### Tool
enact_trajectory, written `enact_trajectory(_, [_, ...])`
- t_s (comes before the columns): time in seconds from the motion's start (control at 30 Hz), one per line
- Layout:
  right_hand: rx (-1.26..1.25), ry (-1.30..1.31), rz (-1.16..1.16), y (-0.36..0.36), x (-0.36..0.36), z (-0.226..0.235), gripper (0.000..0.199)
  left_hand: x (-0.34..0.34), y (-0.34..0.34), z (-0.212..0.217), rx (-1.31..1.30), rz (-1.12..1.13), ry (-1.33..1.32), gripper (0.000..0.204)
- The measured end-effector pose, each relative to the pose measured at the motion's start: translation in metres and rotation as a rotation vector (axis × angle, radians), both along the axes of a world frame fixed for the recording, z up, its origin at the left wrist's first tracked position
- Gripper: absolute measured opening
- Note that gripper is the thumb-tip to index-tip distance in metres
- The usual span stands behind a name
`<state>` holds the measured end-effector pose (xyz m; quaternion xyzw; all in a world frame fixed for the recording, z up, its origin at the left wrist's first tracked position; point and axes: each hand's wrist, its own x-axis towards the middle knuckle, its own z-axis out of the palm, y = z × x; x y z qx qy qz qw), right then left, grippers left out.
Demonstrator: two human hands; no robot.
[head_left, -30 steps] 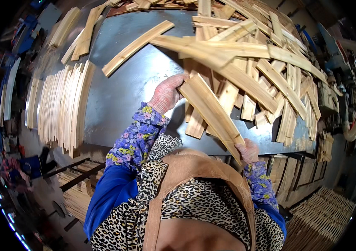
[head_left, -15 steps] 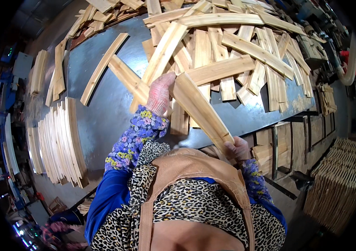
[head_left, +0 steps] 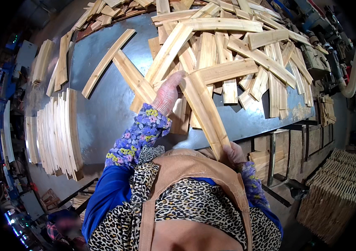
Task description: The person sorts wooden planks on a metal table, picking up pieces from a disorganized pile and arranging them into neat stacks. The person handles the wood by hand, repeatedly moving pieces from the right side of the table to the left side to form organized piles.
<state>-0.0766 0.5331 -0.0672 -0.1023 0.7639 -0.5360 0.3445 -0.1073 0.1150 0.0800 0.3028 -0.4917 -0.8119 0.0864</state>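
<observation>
A bundle of curved wooden slats (head_left: 204, 112) slants from the table's middle down toward my body. My left hand (head_left: 168, 92), in a floral sleeve, grips the bundle's far end. Its near end, at the table's front edge, is in my right hand (head_left: 233, 153), which my apron partly hides. Behind the bundle lies a loose pile of several more curved slats (head_left: 236, 50) on the grey metal table (head_left: 102, 113).
A neat row of curved slats (head_left: 56, 134) stands on edge at the table's left. Two single slats (head_left: 107, 62) lie near the middle. Machinery and a hose (head_left: 349, 75) sit at the far right. Stacked slats (head_left: 336, 188) rest on the floor, lower right.
The view has shifted, so the pile now sits further up and left. The bundle in my hands has swung steeper, its near end drawn toward my body.
</observation>
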Motion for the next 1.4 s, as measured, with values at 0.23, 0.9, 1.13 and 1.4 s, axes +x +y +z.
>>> enact_trajectory(0.23, [0.443, 0.514, -0.489, 0.050, -0.005, 0.142, 0.031, 0.058, -0.010, -0.074, 0.188, 0.164, -0.055, 0.044])
enact_trajectory(0.9, [0.354, 0.243, -0.530, -0.047, 0.225, 0.140, 0.031, 0.246, -0.054, -0.117, -0.602, -0.363, 0.123, 0.051])
enact_trajectory(1.13, [-0.218, 0.308, -0.391, -0.381, 0.092, 0.124, 0.034, 0.254, -0.072, -0.010, -0.344, -0.472, -0.096, 0.069])
enact_trajectory(1.4, [-0.066, -0.053, 0.272, -0.570, 0.043, 0.034, 0.047, 0.418, -0.245, -0.073, -1.335, 0.233, -0.925, 0.029])
